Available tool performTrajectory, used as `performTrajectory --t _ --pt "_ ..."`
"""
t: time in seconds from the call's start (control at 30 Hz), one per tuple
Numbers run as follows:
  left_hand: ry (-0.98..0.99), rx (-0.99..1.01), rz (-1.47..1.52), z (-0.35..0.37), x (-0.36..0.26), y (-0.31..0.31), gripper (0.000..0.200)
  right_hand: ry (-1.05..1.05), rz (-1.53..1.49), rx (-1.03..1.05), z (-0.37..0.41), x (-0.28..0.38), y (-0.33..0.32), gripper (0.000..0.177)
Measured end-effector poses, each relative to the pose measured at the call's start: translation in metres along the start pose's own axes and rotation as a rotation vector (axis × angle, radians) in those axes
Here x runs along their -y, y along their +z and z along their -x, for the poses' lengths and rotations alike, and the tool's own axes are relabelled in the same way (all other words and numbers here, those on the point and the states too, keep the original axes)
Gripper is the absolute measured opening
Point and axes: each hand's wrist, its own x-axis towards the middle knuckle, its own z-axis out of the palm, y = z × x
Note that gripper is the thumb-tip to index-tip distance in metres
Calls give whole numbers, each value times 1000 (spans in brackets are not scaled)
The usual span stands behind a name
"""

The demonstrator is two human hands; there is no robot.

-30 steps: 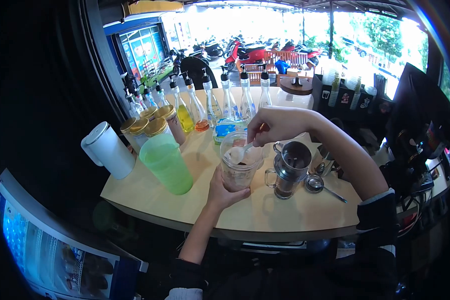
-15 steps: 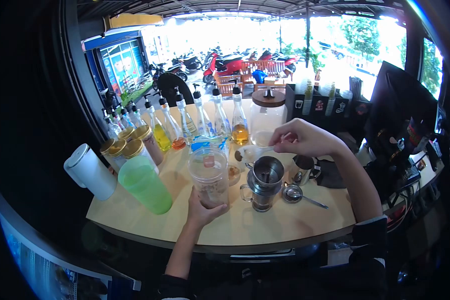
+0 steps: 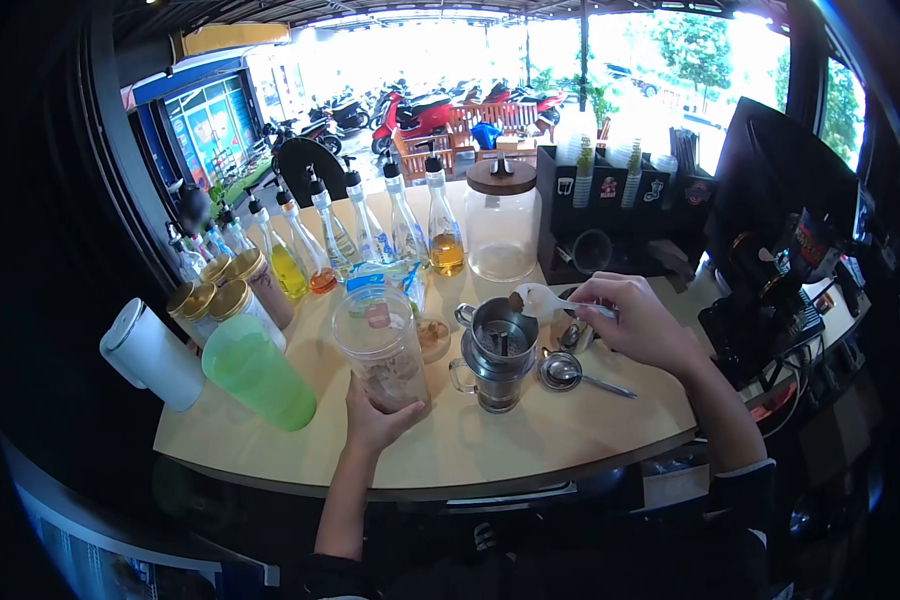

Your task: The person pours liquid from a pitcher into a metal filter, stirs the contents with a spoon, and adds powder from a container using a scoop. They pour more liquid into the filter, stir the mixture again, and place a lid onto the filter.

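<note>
Steadying the jar (image 3: 380,345) on the bench (image 3: 530,440), left hand (image 3: 375,422) grips its base while right hand (image 3: 638,322), at three o'clock of the mug (image 3: 492,352), pinches a loaded spoon (image 3: 542,297) over it.

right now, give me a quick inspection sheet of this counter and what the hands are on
surface: pale wooden counter, curved front edge
things in hand: clear tub with brown powder at the bottom; white spoon carrying brown powder above the metal filter mug
clutter: green tumbler, white jug, gold-lidded jars, pump bottles, glass jar with wooden lid, metal strainer
hands: left hand wrapped round the clear tub's base; right hand pinching the white spoon
cables: none seen clearly; dark gear at the right
surroundings: parked motorbikes outside in daylight
</note>
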Motion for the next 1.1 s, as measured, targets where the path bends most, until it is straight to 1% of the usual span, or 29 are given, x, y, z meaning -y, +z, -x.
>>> performTrajectory --t 0.07,0.13,0.27,0.33,0.53,0.77,0.87,0.93,1.07,1.1 --pt "-3 6 -4 0 5 -1 81 -6 19 -12 2 -1 2 17" --pt "-5 9 -8 -1 12 -3 81 -76 -5 -63 1 -6 5 14" --pt "14 0 -78 0 18 -6 81 -74 11 -73 2 -3 6 14" --pt "9 -7 -104 1 18 -6 81 28 -9 -1 2 3 1 16" --pt "10 -5 -51 1 11 -4 82 10 10 -13 3 4 4 17" --pt "28 -2 -126 0 23 -8 83 3 -52 -28 3 18 5 16" --pt "22 7 -103 1 15 -6 84 -44 21 -22 3 17 12 16" --pt "16 14 -74 1 12 -5 84 -144 11 -104 2 11 19 15" --pt "31 28 -92 1 12 -6 85 -155 48 -53 2 14 20 14" --pt "29 26 -91 1 11 -6 85 -121 54 -34 1 17 19 14"
